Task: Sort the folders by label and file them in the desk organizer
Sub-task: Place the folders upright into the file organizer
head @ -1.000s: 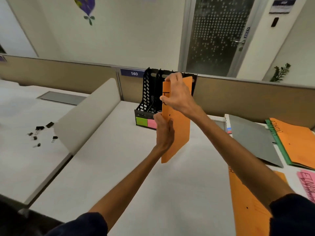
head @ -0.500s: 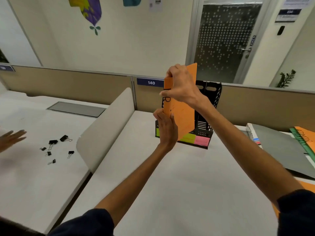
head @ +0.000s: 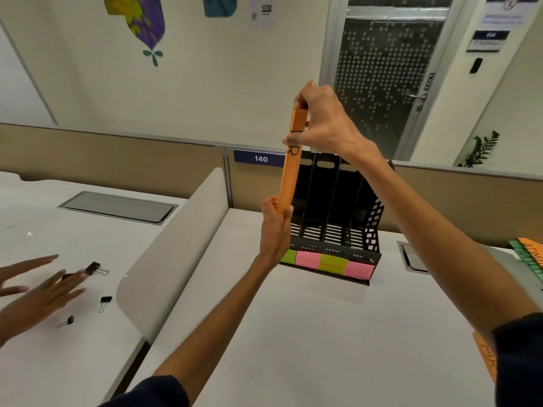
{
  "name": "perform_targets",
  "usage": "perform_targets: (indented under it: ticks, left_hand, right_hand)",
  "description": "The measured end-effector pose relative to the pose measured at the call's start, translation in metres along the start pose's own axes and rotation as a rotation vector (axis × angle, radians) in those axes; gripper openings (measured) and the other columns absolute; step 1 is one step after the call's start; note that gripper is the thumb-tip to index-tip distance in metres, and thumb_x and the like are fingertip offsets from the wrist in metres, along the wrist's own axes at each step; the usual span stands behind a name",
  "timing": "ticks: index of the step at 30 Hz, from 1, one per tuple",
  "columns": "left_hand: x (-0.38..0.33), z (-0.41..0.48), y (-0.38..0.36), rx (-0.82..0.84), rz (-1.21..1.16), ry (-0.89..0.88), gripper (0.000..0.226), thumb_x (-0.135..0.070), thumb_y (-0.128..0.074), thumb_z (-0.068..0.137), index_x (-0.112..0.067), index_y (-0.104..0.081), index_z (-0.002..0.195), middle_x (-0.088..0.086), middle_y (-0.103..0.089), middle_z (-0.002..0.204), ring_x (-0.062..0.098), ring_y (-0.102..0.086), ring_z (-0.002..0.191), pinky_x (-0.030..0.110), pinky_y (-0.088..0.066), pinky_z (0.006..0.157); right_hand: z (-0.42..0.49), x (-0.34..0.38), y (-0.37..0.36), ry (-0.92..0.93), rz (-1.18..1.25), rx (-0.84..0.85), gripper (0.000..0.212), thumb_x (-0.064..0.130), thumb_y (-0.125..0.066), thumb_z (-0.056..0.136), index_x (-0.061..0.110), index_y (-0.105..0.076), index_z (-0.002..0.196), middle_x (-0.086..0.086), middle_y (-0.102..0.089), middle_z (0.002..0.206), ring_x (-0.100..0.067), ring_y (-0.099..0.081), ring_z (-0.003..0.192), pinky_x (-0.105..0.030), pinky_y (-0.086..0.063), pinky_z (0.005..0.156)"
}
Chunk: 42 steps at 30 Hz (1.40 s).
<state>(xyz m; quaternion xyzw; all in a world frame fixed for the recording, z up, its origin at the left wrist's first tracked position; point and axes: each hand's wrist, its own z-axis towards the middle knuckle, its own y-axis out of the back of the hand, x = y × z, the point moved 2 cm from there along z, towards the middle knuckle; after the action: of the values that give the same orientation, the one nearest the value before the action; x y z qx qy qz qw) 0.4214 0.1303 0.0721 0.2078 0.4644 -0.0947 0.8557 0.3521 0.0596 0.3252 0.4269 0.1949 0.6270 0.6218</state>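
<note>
Head view: right hand [head: 321,121] pinches orange folder [head: 289,168] top, left hand [head: 274,227] grips its bottom

I'm looking into an open-plan office. The white table [head: 293,333] meets its neighbour at a low rounded divider [head: 176,245], and a tan partition [head: 117,154] behind carries a blue plate [head: 260,158] reading 140. On the tables are a black desk organizer [head: 332,218] fronted with sticky notes [head: 332,264], stacked folders [head: 531,257] and binder clips [head: 105,299]. Beyond stands a dot-frosted glass door [head: 382,83] with a room sign [head: 489,36] beside it.
</note>
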Motion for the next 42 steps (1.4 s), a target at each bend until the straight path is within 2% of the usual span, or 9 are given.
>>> perform_targets:
  ticks: [8,12,17,20,26,32,35,38,42]
  left_hand:
    - [0.043,0.012,-0.024,0.199,-0.172,0.082,0.024,-0.045,-0.038,0.101,-0.042,-0.027,0.122,-0.026,-0.042,0.119,-0.002,-0.058,0.104,0.015,-0.055,0.074]
    - [0.070,0.025,-0.030,0.333,-0.070,0.126,0.033,-0.040,-0.033,0.104,-0.024,-0.033,0.132,-0.001,-0.047,0.127,0.018,-0.055,0.109,0.037,-0.057,0.088]
    - [0.101,0.037,-0.026,0.501,0.147,0.118,0.049,-0.039,-0.041,0.102,-0.014,-0.036,0.144,0.009,-0.053,0.135,0.022,-0.056,0.117,0.041,-0.053,0.096]
    - [0.117,0.042,-0.023,0.520,0.257,0.163,0.050,-0.042,-0.044,0.101,-0.012,-0.045,0.141,0.012,-0.059,0.131,0.027,-0.062,0.112,0.036,-0.054,0.088]
    - [0.129,0.034,-0.017,0.322,0.121,0.343,0.033,-0.035,-0.055,0.097,-0.014,-0.054,0.124,0.012,-0.063,0.128,0.028,-0.065,0.108,0.018,-0.055,0.053]
    - [0.134,0.032,-0.016,0.218,0.092,0.392,0.033,-0.031,-0.065,0.092,-0.006,-0.065,0.114,0.012,-0.068,0.116,0.029,-0.069,0.099,0.019,-0.055,0.049]
    - [0.134,0.033,-0.015,0.260,0.162,0.351,0.036,-0.034,-0.065,0.091,-0.005,-0.071,0.112,0.010,-0.072,0.112,0.027,-0.070,0.095,0.026,-0.059,0.058]
    - [0.131,0.034,-0.017,0.289,0.315,0.278,0.035,-0.040,-0.066,0.089,-0.014,-0.074,0.111,0.003,-0.072,0.115,0.020,-0.068,0.100,0.034,-0.056,0.086]
    - [0.124,0.033,-0.024,0.258,0.320,0.293,0.044,-0.047,-0.066,0.088,-0.016,-0.068,0.120,0.003,-0.070,0.119,0.020,-0.067,0.107,0.036,-0.050,0.095]
  right_hand:
    - [0.035,-0.047,-0.040,-0.073,0.040,0.043,0.053,0.034,-0.086,0.065,0.014,-0.053,0.101,0.000,-0.051,0.102,-0.017,-0.046,0.099,-0.024,-0.042,0.072]
    - [0.049,-0.071,-0.067,-0.099,0.040,0.059,0.054,0.029,-0.088,0.063,0.013,-0.052,0.101,-0.005,-0.052,0.105,-0.021,-0.051,0.101,-0.026,-0.047,0.074]
    - [0.066,-0.094,-0.083,-0.129,0.048,-0.013,0.056,0.032,-0.086,0.066,0.013,-0.052,0.106,0.003,-0.049,0.102,-0.019,-0.048,0.102,-0.029,-0.047,0.079]
    - [0.071,-0.102,-0.090,-0.121,0.060,-0.036,0.057,0.035,-0.085,0.068,0.013,-0.051,0.108,0.004,-0.048,0.105,-0.015,-0.044,0.101,-0.024,-0.039,0.077]
    - [0.067,-0.104,-0.100,-0.086,0.107,-0.100,0.056,0.035,-0.083,0.071,0.010,-0.051,0.109,0.005,-0.046,0.103,-0.011,-0.043,0.097,-0.020,-0.036,0.078]
    - [0.063,-0.106,-0.105,-0.070,0.125,-0.092,0.056,0.033,-0.083,0.072,0.012,-0.050,0.112,0.001,-0.052,0.112,-0.012,-0.046,0.100,-0.020,-0.038,0.080]
    - [0.064,-0.107,-0.103,-0.080,0.137,-0.086,0.056,0.032,-0.084,0.070,0.013,-0.051,0.110,0.005,-0.050,0.108,-0.013,-0.047,0.100,-0.021,-0.040,0.080]
    - [0.064,-0.107,-0.102,-0.068,0.122,-0.026,0.054,0.029,-0.086,0.068,0.015,-0.052,0.108,0.002,-0.051,0.109,-0.014,-0.048,0.100,-0.023,-0.044,0.079]
    - [0.049,-0.109,-0.119,-0.100,0.182,-0.013,0.054,0.029,-0.088,0.065,0.013,-0.053,0.104,0.002,-0.050,0.107,-0.015,-0.048,0.099,-0.022,-0.042,0.078]
